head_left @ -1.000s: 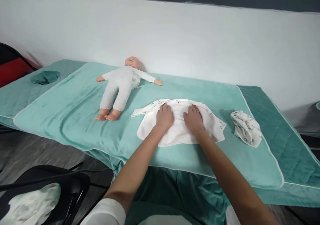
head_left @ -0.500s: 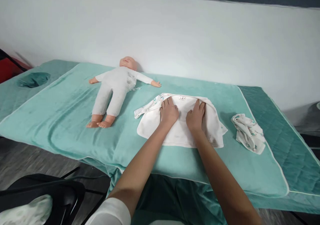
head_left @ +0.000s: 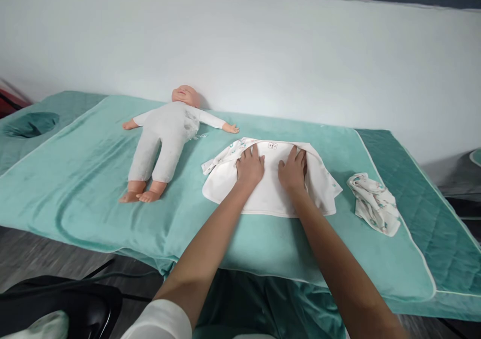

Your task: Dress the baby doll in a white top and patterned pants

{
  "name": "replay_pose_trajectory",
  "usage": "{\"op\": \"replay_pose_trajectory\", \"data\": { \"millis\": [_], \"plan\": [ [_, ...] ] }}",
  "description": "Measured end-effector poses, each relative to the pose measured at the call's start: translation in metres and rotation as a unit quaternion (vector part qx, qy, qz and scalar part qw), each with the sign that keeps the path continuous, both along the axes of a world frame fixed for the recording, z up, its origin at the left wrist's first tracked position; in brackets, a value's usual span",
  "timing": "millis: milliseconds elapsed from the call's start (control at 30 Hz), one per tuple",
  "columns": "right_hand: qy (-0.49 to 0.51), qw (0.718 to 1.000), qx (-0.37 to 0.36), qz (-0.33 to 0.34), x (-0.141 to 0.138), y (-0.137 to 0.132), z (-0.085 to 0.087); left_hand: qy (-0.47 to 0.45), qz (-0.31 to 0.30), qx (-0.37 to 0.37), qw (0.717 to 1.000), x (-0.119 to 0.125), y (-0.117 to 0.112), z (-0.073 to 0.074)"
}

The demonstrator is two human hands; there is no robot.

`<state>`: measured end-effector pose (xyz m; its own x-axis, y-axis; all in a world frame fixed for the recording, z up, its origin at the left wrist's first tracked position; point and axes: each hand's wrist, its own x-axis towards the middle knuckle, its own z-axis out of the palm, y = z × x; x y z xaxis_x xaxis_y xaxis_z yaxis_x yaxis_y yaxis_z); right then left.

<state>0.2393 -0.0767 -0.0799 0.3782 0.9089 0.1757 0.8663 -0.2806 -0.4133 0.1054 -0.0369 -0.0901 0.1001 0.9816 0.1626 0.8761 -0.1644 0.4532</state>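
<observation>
A white baby shirt [head_left: 272, 198] lies spread on the bed, its front opened so that the plain inside and a small neck label [head_left: 272, 146] show. On its left part rests my left hand [head_left: 250, 168], fingers stretched toward the collar and the fold beside it. My right hand [head_left: 292, 169] lies on the right part, fingers spread, with some fingertips partly hidden by the folded-back front. Neither hand grips the cloth visibly. Left of the shirt, a baby doll [head_left: 163, 128] in a white body lies on its back, arms out.
A crumpled printed garment [head_left: 374, 203] lies right of the shirt. Teal cover [head_left: 93, 178] drapes the bed, which has a face hole [head_left: 32, 124] at the left. Behind runs a white wall [head_left: 240, 48]. A black chair [head_left: 86, 304] holding a pale cloth [head_left: 50, 326] stands at lower left.
The view has shifted slightly, so the doll appears a little further left and larger. Both hands stay on the shirt, with barely any movement against it.
</observation>
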Motion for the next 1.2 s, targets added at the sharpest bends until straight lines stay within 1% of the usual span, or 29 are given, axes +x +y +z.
{"op": "replay_pose_trajectory", "data": {
  "millis": [133, 233, 367, 467, 567, 733, 867, 1000, 1067, 1200],
  "plan": [
    [-0.008, 1.0, -0.017, 0.001, 0.006, 0.009, -0.003, 0.008, 0.002, -0.005, 1.0, 0.003, 0.006, -0.001],
    [-0.023, 0.999, -0.024, 0.004, 0.009, 0.014, -0.009, 0.03, 0.017, -0.02, 0.999, 0.005, 0.009, -0.002],
    [-0.032, 0.998, -0.045, 0.002, 0.011, 0.02, -0.016, 0.07, 0.023, -0.035, 0.997, 0.006, 0.01, -0.001],
    [-0.038, 0.998, -0.058, 0.003, 0.012, 0.027, -0.018, 0.08, 0.021, -0.037, 0.996, 0.006, 0.009, 0.001],
    [-0.044, 0.998, -0.05, 0.0, 0.013, 0.032, -0.019, 0.08, 0.025, -0.04, 0.996, 0.007, 0.009, 0.002],
    [-0.061, 0.998, -0.003, 0.0, 0.012, 0.03, -0.021, 0.083, 0.027, -0.036, 0.996, 0.008, 0.007, 0.002],
    [-0.106, 0.993, 0.03, 0.039, 0.004, 0.02, -0.018, 0.082, 0.02, -0.028, 0.996, 0.006, 0.0, -0.001],
    [-0.157, 0.978, 0.02, 0.135, -0.004, 0.008, -0.015, 0.081, 0.009, -0.018, 0.996, 0.004, -0.012, -0.005],
    [-0.162, 0.972, 0.004, 0.168, -0.006, 0.002, -0.015, 0.085, 0.008, -0.007, 0.996, 0.003, -0.018, -0.006],
    [-0.158, 0.973, -0.033, 0.167, -0.007, -0.012, -0.017, 0.097, 0.0, 0.003, 0.995, -0.002, -0.033, -0.007]
  ]
}}
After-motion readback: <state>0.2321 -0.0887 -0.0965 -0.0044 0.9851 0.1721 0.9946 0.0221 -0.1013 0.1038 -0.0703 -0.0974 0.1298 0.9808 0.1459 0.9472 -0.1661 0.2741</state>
